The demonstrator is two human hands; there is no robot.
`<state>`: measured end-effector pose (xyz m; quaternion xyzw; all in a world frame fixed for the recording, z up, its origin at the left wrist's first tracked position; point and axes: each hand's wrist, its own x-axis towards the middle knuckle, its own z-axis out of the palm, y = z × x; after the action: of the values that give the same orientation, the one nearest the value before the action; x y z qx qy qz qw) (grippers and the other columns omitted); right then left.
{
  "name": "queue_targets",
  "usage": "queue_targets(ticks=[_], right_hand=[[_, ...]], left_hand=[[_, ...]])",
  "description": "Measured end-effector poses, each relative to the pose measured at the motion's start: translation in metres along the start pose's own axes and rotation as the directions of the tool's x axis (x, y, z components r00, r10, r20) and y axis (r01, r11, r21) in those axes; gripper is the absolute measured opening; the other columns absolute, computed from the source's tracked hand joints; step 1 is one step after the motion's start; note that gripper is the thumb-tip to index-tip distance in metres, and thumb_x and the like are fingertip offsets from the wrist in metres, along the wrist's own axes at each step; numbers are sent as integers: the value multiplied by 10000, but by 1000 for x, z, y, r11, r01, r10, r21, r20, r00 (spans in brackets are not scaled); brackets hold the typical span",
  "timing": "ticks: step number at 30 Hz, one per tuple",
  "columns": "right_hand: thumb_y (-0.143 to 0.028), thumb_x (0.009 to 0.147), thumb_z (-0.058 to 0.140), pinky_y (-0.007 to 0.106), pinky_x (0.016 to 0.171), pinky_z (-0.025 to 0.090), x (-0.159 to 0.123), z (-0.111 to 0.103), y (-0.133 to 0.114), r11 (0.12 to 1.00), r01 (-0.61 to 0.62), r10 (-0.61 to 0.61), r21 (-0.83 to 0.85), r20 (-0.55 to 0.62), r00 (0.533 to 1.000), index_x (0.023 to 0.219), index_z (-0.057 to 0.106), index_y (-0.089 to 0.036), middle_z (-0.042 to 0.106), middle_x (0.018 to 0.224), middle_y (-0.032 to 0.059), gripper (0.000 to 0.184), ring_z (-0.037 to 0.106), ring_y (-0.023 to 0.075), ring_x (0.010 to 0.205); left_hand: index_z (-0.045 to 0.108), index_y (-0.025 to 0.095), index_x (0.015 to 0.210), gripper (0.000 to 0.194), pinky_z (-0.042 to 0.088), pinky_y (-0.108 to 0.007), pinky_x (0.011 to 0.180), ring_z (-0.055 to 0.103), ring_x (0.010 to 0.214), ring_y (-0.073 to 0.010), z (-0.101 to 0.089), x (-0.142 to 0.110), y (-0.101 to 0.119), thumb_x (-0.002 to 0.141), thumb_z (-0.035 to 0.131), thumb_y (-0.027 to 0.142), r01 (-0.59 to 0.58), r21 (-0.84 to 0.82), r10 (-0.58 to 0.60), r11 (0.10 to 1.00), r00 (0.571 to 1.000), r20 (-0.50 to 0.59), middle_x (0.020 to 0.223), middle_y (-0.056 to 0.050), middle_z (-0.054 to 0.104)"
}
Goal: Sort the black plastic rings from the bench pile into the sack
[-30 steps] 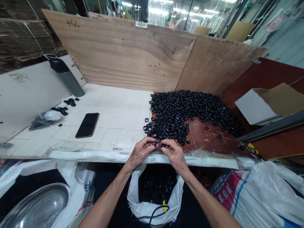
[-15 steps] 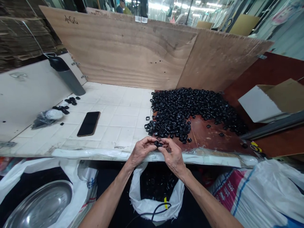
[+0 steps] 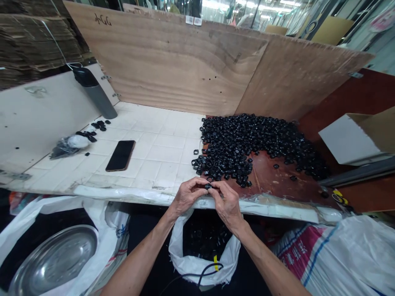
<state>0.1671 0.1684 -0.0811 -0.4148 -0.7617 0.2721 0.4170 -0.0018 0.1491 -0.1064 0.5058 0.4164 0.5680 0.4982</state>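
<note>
A: Where is the small black part (image 3: 208,186) to be marked?
B: Between the two hands, right at the fingertips, over the near edge of the counter (image 3: 160,148). Whether one piece or two is held can't be told at this size.
A: Fingers?
B: Clamped on it from both sides. It is pinched by the left hand (image 3: 189,196) on its left and by the right hand (image 3: 227,202) on its right.
A: Around it?
B: A loose black ring (image 3: 210,179) is seen just beyond the fingertips. A heap of black rings (image 3: 259,137) is spread farther off, far right.
A: Below?
B: An open white sack (image 3: 182,262), near side, with black pieces (image 3: 206,238) held inside.
</note>
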Motion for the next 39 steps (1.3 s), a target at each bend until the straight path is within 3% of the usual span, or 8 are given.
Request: queue_targets(ticks=[9,18,22,26,29,33,36,39], right_hand=[[-174,923,546,394,875,536,3,-5,5,986,146,-149,80,36,988,1009,701,-226,693,962,82,185,646,229,953],[-259,879,627,310,741,549,2,0,4,975,-176,179,135,-12,984,1077,664,-194,703,928,63,212,673,193,808],[-294,928,558,284,685,532,1,6,6,982,-185,186,40,-20,982,1149,591,-183,698,797,33,249,673,183,709],[-310,955,516,268,658,516,0,4,8,984,-174,174,21,14,985,1165,574,-194,689,785,20,247,656,168,668],[-329,951,528,259,648,502,-1,-2,11,994,-105,104,8,75,992,1077,637,-204,689,829,34,208,643,165,688],[-352,975,498,243,593,437,1,-8,11,992,-34,46,-122,91,995,781,670,-197,633,648,8,302,579,140,573],[-348,980,490,247,628,439,0,-11,9,994,-23,35,-107,110,993,819,677,-191,659,708,21,293,596,148,620],[-351,972,500,261,603,422,-3,-11,9,991,-16,33,-131,126,991,712,646,-197,610,635,11,336,555,149,575]], left_hand=[[719,156,1026,274,536,-343,916,673,979,-218,-4,1,0,783,761,275,113,19,-113,993,993,16,1041,-81,730],[716,149,996,216,512,-361,940,652,1017,-227,4,3,2,816,732,267,-28,11,28,1000,999,22,1032,-96,701],[721,159,970,182,500,-368,942,646,1008,-226,4,3,1,822,726,266,-124,108,122,986,992,24,1016,-97,698],[708,168,989,199,507,-362,933,647,1008,-222,3,2,-2,826,720,280,-88,74,87,993,996,14,1034,-91,691],[705,163,986,214,518,-356,917,650,995,-222,4,2,1,825,718,303,-44,35,44,998,999,18,1021,-88,689],[700,156,992,220,524,-354,908,647,986,-220,5,2,4,822,719,295,-34,43,33,998,999,26,1015,-90,686],[691,152,1006,208,523,-351,908,647,986,-217,4,1,2,829,710,260,-36,20,35,999,999,26,1025,-89,678],[689,153,991,197,527,-333,882,646,970,-211,4,1,2,822,715,251,-31,25,31,999,999,16,1000,-81,675]])
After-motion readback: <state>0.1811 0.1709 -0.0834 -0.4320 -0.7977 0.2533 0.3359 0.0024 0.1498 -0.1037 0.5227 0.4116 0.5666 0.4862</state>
